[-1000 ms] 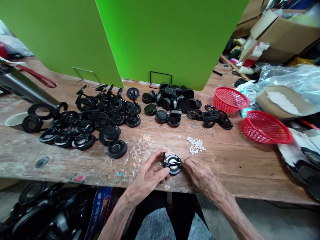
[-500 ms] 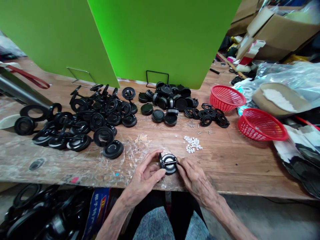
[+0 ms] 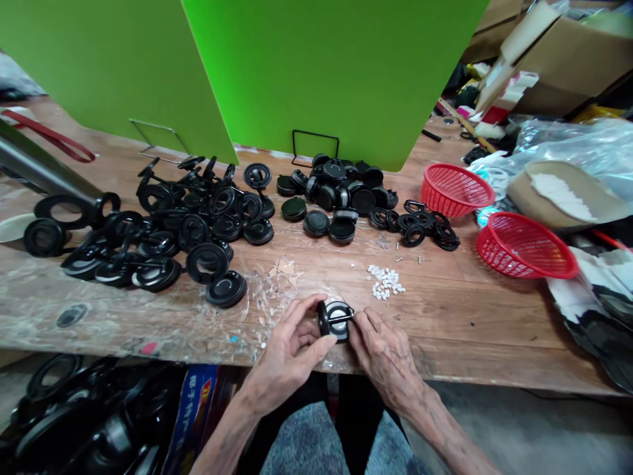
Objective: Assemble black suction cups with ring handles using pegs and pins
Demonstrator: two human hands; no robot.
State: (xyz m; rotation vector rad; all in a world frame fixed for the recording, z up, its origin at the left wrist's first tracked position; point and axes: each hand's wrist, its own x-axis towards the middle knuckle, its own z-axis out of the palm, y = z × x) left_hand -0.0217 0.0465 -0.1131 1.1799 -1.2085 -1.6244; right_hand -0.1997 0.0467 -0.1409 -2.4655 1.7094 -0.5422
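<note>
Wood bench (image 3: 469, 330), green boards (image 3: 316, 72) behind, black parts (image 3: 227, 227) heaped up
Left hand (image 3: 291, 346): thumb and fingers clamped on a black piece (image 3: 339, 328) by the front edge. Right hand (image 3: 386, 344): fingers bunched at the piece's bar (image 3: 341, 318), can't tell if gripping.

The forearms (image 3: 235, 419) are bare, the clothing (image 3: 304, 439) mottled blue-grey and black.

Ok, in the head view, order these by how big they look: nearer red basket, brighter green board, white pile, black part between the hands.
Green board, largest, though cut off at the top
Red basket
White pile and black part: smallest, too alike to rank
</note>
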